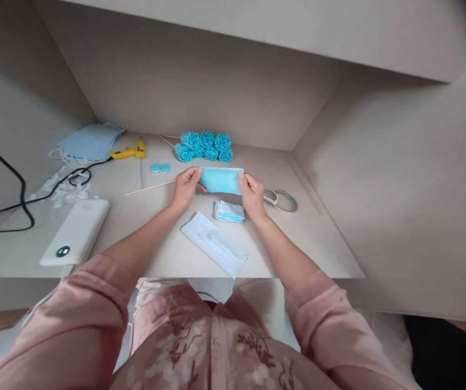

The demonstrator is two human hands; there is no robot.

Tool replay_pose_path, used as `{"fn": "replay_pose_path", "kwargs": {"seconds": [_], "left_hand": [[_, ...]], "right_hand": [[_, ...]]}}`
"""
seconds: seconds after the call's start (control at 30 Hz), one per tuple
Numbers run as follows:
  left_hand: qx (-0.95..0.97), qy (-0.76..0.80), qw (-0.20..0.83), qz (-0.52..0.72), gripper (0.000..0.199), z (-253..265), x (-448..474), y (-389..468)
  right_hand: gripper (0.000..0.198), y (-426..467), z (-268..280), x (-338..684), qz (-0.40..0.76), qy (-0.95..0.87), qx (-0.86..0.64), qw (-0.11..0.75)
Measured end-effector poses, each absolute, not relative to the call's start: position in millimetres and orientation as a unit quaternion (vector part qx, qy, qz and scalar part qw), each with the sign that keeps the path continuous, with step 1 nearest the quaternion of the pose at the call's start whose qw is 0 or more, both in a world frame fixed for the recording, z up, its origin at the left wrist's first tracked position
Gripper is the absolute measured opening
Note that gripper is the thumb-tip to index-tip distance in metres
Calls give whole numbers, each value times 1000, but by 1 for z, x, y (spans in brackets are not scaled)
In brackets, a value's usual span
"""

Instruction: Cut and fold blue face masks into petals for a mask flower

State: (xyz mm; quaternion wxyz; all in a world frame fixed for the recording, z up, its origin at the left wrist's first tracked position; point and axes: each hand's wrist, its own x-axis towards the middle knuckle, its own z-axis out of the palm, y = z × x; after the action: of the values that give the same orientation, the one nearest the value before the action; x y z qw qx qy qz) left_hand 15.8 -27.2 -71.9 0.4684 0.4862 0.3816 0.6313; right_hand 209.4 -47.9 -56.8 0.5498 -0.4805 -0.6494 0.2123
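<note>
A pale counter [317, 233] sits in a boxy nook, with plain walls behind and at both sides and a shelf edge overhead. A person in a pink, patterned top faces it, forearms reaching inward.

Between the hands, raised just above the middle of the counter, is a blue sheet [221, 180] of thin, mask-like fabric. The left hand [188, 188] pinches one short end, thumb on top; the right hand [252, 192] pinches the other the same way. The sheet is spread fairly flat.

It looks very light, soft and limp, likely to fold, crease or tear rather than slip away; the best hold seems to be a gentle pinch at opposite ends, with slight tension.

Below it lie a small stack of folded pieces [229, 212] and, nearer the person, a flat pale-blue piece [214, 244], set diagonally. Behind are blue fabric roses [206, 146]. To the left are a yellow glue gun [129, 151], a pile of masks [90, 142], and a white power bank [76, 233]. A roll of tape [271, 196], partly hidden, rests beside the right hand.
</note>
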Motion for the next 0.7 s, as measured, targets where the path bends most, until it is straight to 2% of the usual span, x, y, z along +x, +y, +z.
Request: {"fn": "replay_pose_path", "kwargs": {"seconds": [0.7], "left_hand": [[487,380,465,634,49,-72,18,-27]], "right_hand": [[60,-43,-62,213,201,-647,-498,542]]}}
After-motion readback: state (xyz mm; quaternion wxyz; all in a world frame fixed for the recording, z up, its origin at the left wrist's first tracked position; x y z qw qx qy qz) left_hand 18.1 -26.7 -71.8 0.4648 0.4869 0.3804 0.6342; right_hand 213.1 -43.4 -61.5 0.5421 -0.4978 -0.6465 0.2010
